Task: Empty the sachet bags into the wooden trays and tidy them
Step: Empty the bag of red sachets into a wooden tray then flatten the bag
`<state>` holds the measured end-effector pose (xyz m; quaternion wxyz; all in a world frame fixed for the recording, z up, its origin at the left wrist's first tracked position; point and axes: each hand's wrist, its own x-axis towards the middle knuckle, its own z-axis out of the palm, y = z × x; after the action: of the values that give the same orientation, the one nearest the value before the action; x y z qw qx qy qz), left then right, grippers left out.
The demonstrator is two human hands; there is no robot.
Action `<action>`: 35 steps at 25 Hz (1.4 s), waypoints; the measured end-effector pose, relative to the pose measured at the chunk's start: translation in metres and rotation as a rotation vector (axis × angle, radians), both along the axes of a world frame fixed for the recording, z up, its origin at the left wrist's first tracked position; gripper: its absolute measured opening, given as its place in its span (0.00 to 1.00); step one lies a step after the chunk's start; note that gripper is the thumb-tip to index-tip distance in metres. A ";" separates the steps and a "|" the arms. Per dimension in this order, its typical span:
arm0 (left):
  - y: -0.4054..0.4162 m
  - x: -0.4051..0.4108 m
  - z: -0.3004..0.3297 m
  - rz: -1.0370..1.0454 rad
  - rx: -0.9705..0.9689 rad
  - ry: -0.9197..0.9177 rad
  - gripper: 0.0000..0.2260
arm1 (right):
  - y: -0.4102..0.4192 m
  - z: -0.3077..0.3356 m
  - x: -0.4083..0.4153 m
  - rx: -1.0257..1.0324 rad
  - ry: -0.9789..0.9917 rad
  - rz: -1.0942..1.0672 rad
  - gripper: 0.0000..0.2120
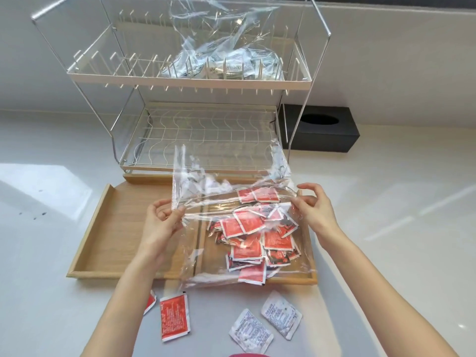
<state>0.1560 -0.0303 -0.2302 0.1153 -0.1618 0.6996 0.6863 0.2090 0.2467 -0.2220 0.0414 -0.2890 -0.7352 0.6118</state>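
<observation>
I hold a clear plastic bag (195, 243) over the wooden trays. My left hand (161, 222) pinches its mouth on the left and my right hand (315, 207) pinches it on the right. Several red sachets (255, 238) lie piled on the right tray (307, 253), seen through the bag; whether any are still inside it I cannot tell. The left tray (116, 228) holds nothing visible. A second clear bag of grey-white sachets (226, 65) sits on the upper shelf of the rack.
A two-tier white dish rack (190, 81) stands behind the trays. A black tissue box (322, 130) is at the back right. On the counter in front lie red sachets (175, 319) and two white sachets (268, 323).
</observation>
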 end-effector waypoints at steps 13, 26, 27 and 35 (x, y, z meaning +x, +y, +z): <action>-0.017 0.046 0.058 -0.363 -0.011 0.269 0.13 | 0.005 0.045 0.055 -0.012 0.186 0.198 0.12; 0.017 0.060 0.088 -0.254 -0.582 0.714 0.09 | 0.043 0.074 0.082 0.415 0.304 0.096 0.02; 0.022 0.060 0.092 -0.251 -0.603 0.739 0.07 | 0.048 0.078 0.083 0.445 0.322 0.077 0.03; 0.081 0.055 0.112 -0.361 -0.335 0.700 0.10 | 0.096 0.107 0.087 0.367 0.469 -0.012 0.10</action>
<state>0.2115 0.0510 -0.1184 -0.0386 0.1896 0.8156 0.5454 0.2958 0.3427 -0.1152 0.2655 -0.1318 -0.8022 0.5183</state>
